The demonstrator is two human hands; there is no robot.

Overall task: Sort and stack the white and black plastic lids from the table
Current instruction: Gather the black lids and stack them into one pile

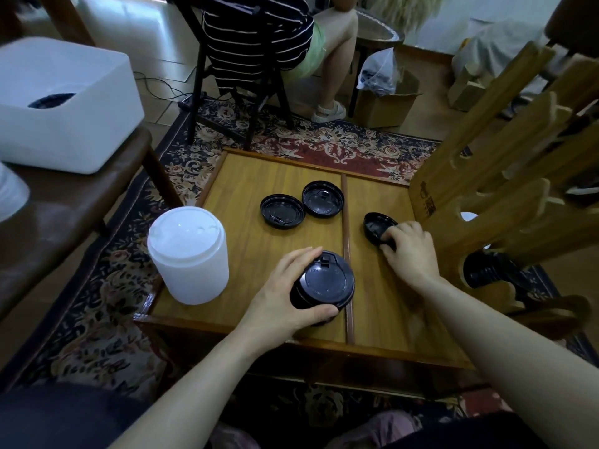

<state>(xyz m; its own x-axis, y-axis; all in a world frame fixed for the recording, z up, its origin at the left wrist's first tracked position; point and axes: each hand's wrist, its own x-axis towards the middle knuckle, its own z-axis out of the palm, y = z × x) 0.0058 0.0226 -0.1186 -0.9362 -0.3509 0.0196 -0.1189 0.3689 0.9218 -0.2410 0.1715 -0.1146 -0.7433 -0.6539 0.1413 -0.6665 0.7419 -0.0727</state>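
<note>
A stack of black lids point(324, 281) stands near the front of the wooden table point(256, 189); my left hand point(288, 296) grips it round the side, thumb at the front. My right hand point(410, 251) pinches a single black lid point(374, 225) that is tilted up off the right half of the table. Two more black lids lie upside down side by side further back, one on the left point(282, 211) and one on the right point(322, 198). A tall stack of white lids point(188, 254) stands at the table's left front corner.
A wooden rack point(505, 189) leans over the table's right edge, with black lids point(486, 267) below it. A white bin point(64, 102) sits on a brown chair at left. A seated person on a black chair point(259, 59) is beyond the table.
</note>
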